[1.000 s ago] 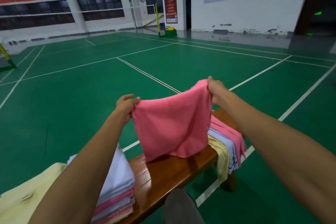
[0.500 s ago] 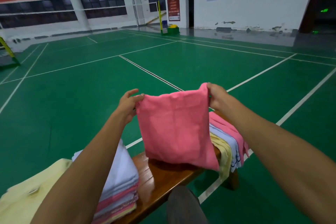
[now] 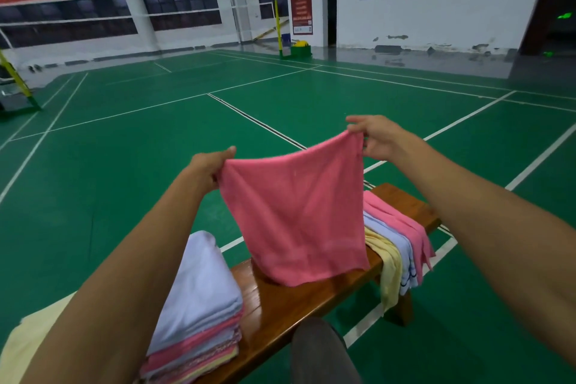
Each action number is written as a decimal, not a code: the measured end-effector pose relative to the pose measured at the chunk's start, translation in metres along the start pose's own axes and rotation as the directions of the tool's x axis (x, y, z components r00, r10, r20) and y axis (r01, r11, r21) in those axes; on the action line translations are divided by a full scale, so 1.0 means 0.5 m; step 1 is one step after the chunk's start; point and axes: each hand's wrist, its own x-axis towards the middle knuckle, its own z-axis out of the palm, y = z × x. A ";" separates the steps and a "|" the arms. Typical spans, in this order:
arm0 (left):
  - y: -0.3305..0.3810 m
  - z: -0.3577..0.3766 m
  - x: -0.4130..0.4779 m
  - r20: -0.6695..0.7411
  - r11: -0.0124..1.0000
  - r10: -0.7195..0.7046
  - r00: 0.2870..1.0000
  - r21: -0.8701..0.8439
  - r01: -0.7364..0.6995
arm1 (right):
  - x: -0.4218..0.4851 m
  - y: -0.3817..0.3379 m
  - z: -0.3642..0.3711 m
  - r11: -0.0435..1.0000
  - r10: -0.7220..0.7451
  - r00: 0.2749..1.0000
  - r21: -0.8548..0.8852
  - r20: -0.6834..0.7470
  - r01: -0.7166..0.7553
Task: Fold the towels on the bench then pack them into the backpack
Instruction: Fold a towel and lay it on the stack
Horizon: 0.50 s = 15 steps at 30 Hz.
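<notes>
A pink towel hangs in the air above the wooden bench, doubled over, its lower edge just over the seat. My left hand pinches its upper left corner and my right hand pinches its upper right corner. A stack of folded towels, pale blue on top with pink and yellow below, sits on the bench's left part. Unfolded towels in pink, pale blue and yellow are draped over the bench's right end. No backpack is in view.
A pale yellow cloth lies at the bottom left beside the stack. My knee shows at the bottom edge in front of the bench. Green court floor with white lines surrounds the bench; net posts stand far back.
My hands have drawn apart and risen slightly, so the pink towel is stretched wider between them. Its lower edge has lifted off the draped towels at the right.
</notes>
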 end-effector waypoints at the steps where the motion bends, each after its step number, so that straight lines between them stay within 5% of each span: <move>1: 0.004 -0.004 -0.005 0.053 0.995 -0.007 0.999 -0.100 0.012 | -0.011 -0.001 0.002 0.997 -0.025 1.000 0.073 -0.002 0.026; 3: -0.004 -0.013 -0.014 0.177 0.991 0.023 0.984 -0.130 0.000 | -0.030 0.029 0.013 0.998 0.052 0.994 -0.033 0.095 -0.049; 6: -0.044 -0.020 -0.029 0.367 0.998 -0.048 0.929 0.056 0.029 | -0.046 0.103 0.028 0.943 0.319 0.896 -0.194 0.308 -0.269; 8: -0.060 -0.007 -0.034 0.295 0.998 0.033 0.955 -0.055 -0.018 | -0.035 0.111 0.032 0.976 0.187 0.949 0.061 0.256 -0.209; 10: -0.066 0.002 -0.029 0.102 0.932 0.136 0.986 -0.351 -0.092 | -0.025 0.103 0.037 0.911 0.047 0.990 0.402 0.133 -0.097; 11: -0.069 0.005 -0.024 0.044 0.906 0.142 0.989 -0.409 -0.111 | -0.020 0.099 0.040 0.895 0.054 0.994 0.437 0.099 -0.092; 15: -0.095 0.004 -0.025 0.062 0.992 0.022 0.998 -0.125 -0.014 | -0.029 0.116 0.054 0.979 0.190 0.958 0.027 0.215 -0.200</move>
